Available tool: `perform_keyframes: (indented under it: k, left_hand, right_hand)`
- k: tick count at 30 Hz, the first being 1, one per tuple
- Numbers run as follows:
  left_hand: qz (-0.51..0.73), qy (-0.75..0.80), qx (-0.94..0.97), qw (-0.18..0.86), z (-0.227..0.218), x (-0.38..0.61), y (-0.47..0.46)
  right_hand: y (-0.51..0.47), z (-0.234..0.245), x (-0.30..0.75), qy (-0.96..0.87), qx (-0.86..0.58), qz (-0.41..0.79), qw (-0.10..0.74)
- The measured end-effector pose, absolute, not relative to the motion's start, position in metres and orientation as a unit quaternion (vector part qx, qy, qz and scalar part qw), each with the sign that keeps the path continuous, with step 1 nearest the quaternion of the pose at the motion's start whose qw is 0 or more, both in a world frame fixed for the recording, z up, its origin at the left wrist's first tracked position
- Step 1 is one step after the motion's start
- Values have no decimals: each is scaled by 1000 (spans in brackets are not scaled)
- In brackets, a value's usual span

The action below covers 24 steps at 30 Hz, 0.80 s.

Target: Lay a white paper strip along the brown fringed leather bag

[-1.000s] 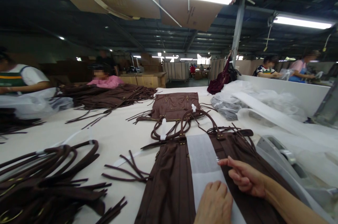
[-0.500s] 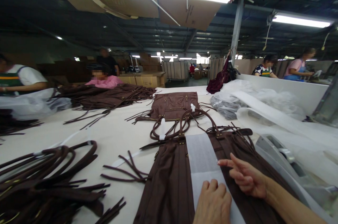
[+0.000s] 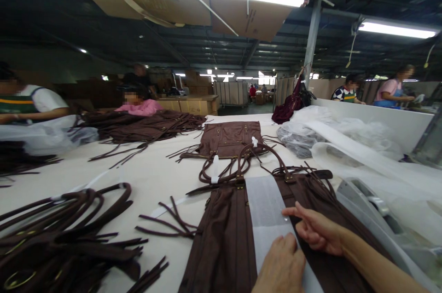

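A dark brown handbag lies flat in front of me, its looped handles pointing away. A white strip of thin wrapping sheet runs lengthwise over the bag's middle. My left hand rests on the strip's near part with fingers curled down against it; the fingertips are hidden. My right hand is just right of it, index finger stretched to the strip's right edge, other fingers loosely bent. A tiny shiny spot shows on the strip below that fingertip.
Another brown bag lies beyond, handles towards me. More brown bags lie in a heap at back left and at near left. A grey tape dispenser and white sheeting are at right. Co-workers sit or stand around.
My right index fingertip has shifted slightly left over the strip's edge. The left hand keeps its place on the strip. The whole view has shifted slightly.
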<state>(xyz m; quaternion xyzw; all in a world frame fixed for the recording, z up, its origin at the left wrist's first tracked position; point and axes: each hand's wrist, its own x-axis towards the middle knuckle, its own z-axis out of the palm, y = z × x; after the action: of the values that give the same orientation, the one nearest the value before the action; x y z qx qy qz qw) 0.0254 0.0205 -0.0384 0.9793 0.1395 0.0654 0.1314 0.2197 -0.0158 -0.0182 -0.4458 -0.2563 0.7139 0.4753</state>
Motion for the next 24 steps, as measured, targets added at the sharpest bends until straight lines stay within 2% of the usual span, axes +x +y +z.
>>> perform_keyframes:
  k: [11,14,20,24]
  left_hand:
    - [79,127,983,103,-56,35,26]
    - [81,132,985,78,-59,36,28]
    - [80,118,988,51,-49,35,25]
    - [56,123,990,46,-35,32,22]
  right_hand:
    - [11,-21,225,-371,-580,557,465]
    - [9,-17,228,-347,-526,606,485]
    - [-19,3,241,-325,-286,743,511]
    - [-29,8,242,-324,-266,764,491]
